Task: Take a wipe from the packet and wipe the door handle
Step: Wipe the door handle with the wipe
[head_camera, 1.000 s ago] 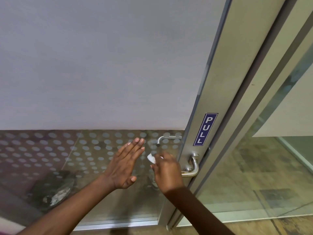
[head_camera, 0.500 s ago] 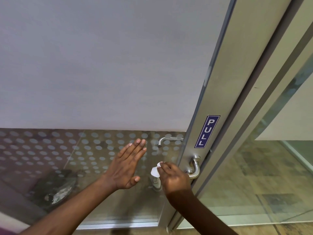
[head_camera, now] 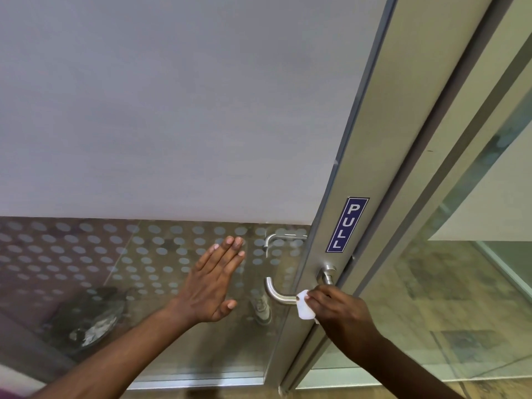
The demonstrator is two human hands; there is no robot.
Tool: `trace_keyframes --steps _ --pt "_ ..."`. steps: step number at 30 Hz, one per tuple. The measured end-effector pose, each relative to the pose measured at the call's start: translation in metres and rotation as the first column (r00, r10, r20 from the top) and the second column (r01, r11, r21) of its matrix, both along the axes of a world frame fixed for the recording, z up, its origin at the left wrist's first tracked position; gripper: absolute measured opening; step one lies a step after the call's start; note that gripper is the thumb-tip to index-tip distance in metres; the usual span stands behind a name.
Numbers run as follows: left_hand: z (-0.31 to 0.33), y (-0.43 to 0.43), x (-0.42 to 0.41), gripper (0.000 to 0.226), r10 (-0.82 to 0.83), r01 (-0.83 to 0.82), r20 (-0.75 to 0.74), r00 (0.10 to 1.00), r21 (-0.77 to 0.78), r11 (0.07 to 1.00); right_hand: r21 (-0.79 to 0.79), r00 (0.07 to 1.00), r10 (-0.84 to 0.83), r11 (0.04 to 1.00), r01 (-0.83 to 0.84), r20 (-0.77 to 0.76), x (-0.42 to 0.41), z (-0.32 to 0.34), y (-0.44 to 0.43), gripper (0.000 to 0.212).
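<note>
Clearly, the right hand (head_camera: 342, 313) pinches a small white wipe (head_camera: 304, 308) against the handle (head_camera: 277, 295), a curved tube of brushed metal jutting left of the grip from the aluminium door frame (head_camera: 371, 156). Left of it, the left hand (head_camera: 214, 286) lies flat and open on dotted glass (head_camera: 100, 254), holding nothing.

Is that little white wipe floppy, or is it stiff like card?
Probably floppy: the wipe bunches up in the right hand and bends against the handle. It likely weighs almost nothing, since fingertips alone pinch it. Being thin, it might tear if tugged hard.
</note>
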State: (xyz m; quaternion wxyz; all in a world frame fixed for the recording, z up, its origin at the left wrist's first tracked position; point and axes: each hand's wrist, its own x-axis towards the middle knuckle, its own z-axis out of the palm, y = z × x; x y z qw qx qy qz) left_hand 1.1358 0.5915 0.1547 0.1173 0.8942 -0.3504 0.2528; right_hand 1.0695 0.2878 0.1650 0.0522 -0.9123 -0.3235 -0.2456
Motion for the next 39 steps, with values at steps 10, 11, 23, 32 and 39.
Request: trace_keyframes --steps 10,11,23,32,39 --pt "-0.005 -0.006 0.0 0.08 0.039 -0.038 0.053 0.998 -0.002 0.999 0.002 0.986 -0.163 0.987 0.163 0.046 0.013 0.003 -0.061 0.02" --pt "-0.005 -0.007 0.0 0.08 0.041 -0.041 0.056 0.998 -0.005 0.999 0.118 0.972 -0.234 0.966 0.232 0.003 0.01 0.003 -0.061 0.019" --pt "-0.001 -0.01 -0.003 0.078 0.052 -0.052 0.119 0.992 -0.006 0.999 0.444 0.71 0.581 -0.555 0.704 -0.398 0.005 -0.012 0.018 0.024" --pt "-0.001 -0.01 -0.005 0.079 0.073 -0.074 0.107 0.992 0.005 0.997 0.075 0.732 0.654 -0.734 0.675 -0.188 0.005 -0.024 0.053 0.029" --pt "-0.001 -0.013 -0.005 0.078 0.075 -0.074 0.105 0.992 -0.011 0.997 0.244 0.642 0.673 -0.596 0.765 -0.366 0.001 -0.028 0.09 0.023"
